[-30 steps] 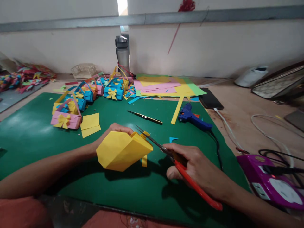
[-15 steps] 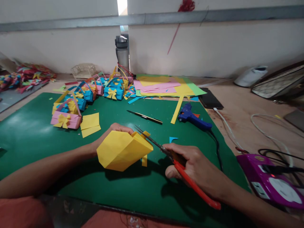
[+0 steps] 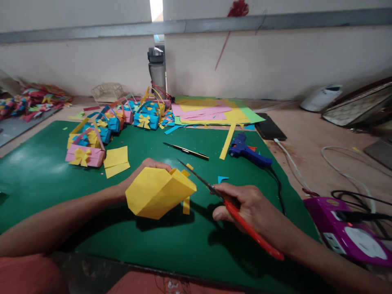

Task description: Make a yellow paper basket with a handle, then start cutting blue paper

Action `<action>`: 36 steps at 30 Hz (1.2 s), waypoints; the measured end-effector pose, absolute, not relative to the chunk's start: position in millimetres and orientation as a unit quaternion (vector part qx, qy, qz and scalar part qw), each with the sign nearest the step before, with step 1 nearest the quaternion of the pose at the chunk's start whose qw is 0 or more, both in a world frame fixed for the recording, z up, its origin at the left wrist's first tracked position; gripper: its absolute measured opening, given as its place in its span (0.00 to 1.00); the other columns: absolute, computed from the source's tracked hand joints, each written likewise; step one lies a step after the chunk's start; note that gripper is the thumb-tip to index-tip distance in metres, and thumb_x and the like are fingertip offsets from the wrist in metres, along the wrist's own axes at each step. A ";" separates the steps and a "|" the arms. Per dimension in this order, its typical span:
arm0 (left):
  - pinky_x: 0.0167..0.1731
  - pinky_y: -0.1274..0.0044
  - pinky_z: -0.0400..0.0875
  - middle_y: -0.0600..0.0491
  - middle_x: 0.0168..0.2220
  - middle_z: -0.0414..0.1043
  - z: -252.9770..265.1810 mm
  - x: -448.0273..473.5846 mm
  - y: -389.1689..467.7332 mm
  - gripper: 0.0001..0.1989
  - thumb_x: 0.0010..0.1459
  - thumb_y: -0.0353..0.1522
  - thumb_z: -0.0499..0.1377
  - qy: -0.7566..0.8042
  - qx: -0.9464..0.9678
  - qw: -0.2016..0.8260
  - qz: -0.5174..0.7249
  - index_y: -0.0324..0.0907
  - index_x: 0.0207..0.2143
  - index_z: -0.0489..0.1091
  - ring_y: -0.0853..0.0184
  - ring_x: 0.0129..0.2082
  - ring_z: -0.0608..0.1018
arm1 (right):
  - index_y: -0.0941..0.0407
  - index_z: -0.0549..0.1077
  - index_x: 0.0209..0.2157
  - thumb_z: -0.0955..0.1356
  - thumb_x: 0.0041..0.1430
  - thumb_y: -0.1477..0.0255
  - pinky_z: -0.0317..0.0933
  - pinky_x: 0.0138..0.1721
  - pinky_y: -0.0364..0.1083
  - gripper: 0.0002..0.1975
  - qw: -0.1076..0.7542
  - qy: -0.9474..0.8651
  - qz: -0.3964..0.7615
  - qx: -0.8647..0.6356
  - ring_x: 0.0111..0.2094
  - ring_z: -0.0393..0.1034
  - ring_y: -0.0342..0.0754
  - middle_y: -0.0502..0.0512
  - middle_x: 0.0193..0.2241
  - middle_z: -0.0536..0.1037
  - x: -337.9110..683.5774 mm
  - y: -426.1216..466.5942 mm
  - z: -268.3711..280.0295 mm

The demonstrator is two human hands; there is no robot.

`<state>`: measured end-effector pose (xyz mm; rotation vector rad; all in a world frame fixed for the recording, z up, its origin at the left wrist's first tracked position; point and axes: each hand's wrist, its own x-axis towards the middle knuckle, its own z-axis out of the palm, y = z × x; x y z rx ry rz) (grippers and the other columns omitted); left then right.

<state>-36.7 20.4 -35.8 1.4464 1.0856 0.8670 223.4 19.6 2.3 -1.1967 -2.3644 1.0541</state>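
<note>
Left hand (image 3: 156,164), grip mostly hidden, holds folded yellow paper (image 3: 159,194) above the green surface (image 3: 196,253), right hand (image 3: 255,208) curls partly round red-handled scissors (image 3: 251,231) pointing close by it, so a loose-thumbed slip could nick paper or left hand.

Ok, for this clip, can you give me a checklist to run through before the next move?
1. Left hand holding the folded yellow paper: ok, though its fingertips are hidden.
2. Right hand holding the red-handled scissors: ok.
3. Blades clear of the paper: cannot tell; they overlap a yellow end in view, but depth is unclear.
4. Yellow strip below the paper, attached or loose: cannot tell.
5. Pen apart from both hands: ok, lying on the green mat.
6. Blue glue gun apart from both hands: ok.
</note>
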 end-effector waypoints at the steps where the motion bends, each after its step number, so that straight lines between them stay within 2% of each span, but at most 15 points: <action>1: 0.18 0.83 0.65 0.53 0.21 0.72 -35.7 -36.6 20.7 0.12 0.49 0.36 0.59 0.446 0.606 0.548 0.364 0.34 0.25 0.74 0.72 0.20 0.72 | 0.56 0.70 0.31 0.69 0.50 0.63 0.53 0.21 0.41 0.11 0.152 -0.823 0.341 -0.428 0.18 0.57 0.40 0.45 0.16 0.69 222.4 21.7 1.9; 3: 0.19 0.83 0.64 0.53 0.21 0.72 -33.4 -34.5 20.5 0.10 0.48 0.35 0.60 0.425 0.592 0.581 0.361 0.35 0.25 0.74 0.72 0.20 0.72 | 0.56 0.71 0.36 0.69 0.50 0.64 0.56 0.24 0.42 0.13 0.158 -0.827 0.275 -0.464 0.22 0.64 0.43 0.49 0.21 0.74 217.8 27.0 -0.8; 6: 0.19 0.83 0.64 0.52 0.21 0.73 -27.0 -26.7 17.9 0.10 0.49 0.35 0.60 0.421 0.635 0.524 0.380 0.35 0.27 0.75 0.72 0.20 0.72 | 0.57 0.69 0.44 0.68 0.50 0.70 0.58 0.29 0.43 0.18 0.113 -0.842 0.185 -0.493 0.30 0.71 0.49 0.56 0.32 0.78 205.7 34.3 -10.9; 10: 0.23 0.82 0.67 0.47 0.27 0.77 -20.8 -15.0 13.3 0.11 0.53 0.32 0.57 0.419 0.715 0.397 0.395 0.33 0.30 0.75 0.70 0.24 0.75 | 0.56 0.70 0.43 0.67 0.51 0.72 0.58 0.29 0.44 0.15 0.043 -0.879 0.098 -0.464 0.33 0.72 0.51 0.58 0.34 0.77 192.6 37.2 -24.4; 12: 0.26 0.81 0.69 0.46 0.28 0.77 -20.3 -11.0 12.0 0.11 0.54 0.31 0.55 0.414 0.737 0.368 0.387 0.33 0.32 0.75 0.68 0.27 0.76 | 0.56 0.72 0.40 0.65 0.54 0.72 0.59 0.30 0.44 0.11 0.061 -0.894 0.080 -0.437 0.35 0.71 0.51 0.59 0.35 0.77 193.0 35.9 -22.8; 16: 0.24 0.82 0.68 0.47 0.26 0.76 -20.1 -4.9 11.2 0.12 0.55 0.31 0.53 0.388 0.779 0.318 0.375 0.32 0.32 0.75 0.68 0.26 0.76 | 0.59 0.73 0.35 0.63 0.59 0.73 0.60 0.35 0.42 0.08 0.263 -0.895 0.113 -0.342 0.34 0.70 0.45 0.57 0.32 0.76 203.8 29.5 -1.5; 18: 0.21 0.84 0.65 0.49 0.23 0.75 -18.7 -1.7 11.3 0.13 0.56 0.31 0.53 0.379 0.803 0.273 0.370 0.32 0.31 0.75 0.71 0.22 0.74 | 0.59 0.72 0.33 0.62 0.60 0.74 0.60 0.33 0.40 0.08 0.314 -0.894 0.138 -0.288 0.31 0.69 0.42 0.55 0.29 0.76 209.1 24.7 9.9; 22: 0.17 0.87 0.61 0.52 0.19 0.73 -15.3 4.7 11.3 0.13 0.57 0.31 0.53 0.358 0.835 0.191 0.371 0.33 0.30 0.75 0.75 0.17 0.71 | 0.61 0.72 0.35 0.60 0.61 0.76 0.60 0.32 0.41 0.09 0.298 -0.916 0.120 -0.240 0.31 0.69 0.43 0.56 0.29 0.76 215.2 17.1 17.3; 28: 0.19 0.88 0.62 0.52 0.20 0.75 -15.0 13.3 11.5 0.14 0.59 0.30 0.51 0.320 0.858 0.113 0.386 0.34 0.29 0.74 0.77 0.17 0.72 | 0.59 0.72 0.32 0.59 0.62 0.75 0.57 0.30 0.41 0.12 0.251 -0.927 0.043 -0.277 0.29 0.68 0.43 0.56 0.27 0.76 218.5 15.8 11.2; 31: 0.18 0.89 0.61 0.54 0.19 0.74 -14.9 16.5 12.8 0.14 0.60 0.30 0.50 0.316 0.867 0.099 0.373 0.35 0.29 0.74 0.77 0.17 0.72 | 0.59 0.72 0.33 0.59 0.61 0.75 0.57 0.30 0.41 0.11 0.229 -0.931 0.006 -0.284 0.31 0.68 0.44 0.56 0.28 0.76 220.1 14.8 11.3; 36: 0.21 0.89 0.64 0.52 0.23 0.76 -15.7 20.9 19.1 0.13 0.60 0.30 0.50 0.307 0.878 0.100 0.353 0.35 0.32 0.74 0.76 0.21 0.75 | 0.59 0.72 0.32 0.58 0.60 0.76 0.56 0.30 0.41 0.12 0.221 -0.931 -0.029 -0.288 0.30 0.68 0.44 0.56 0.27 0.76 223.9 16.5 7.8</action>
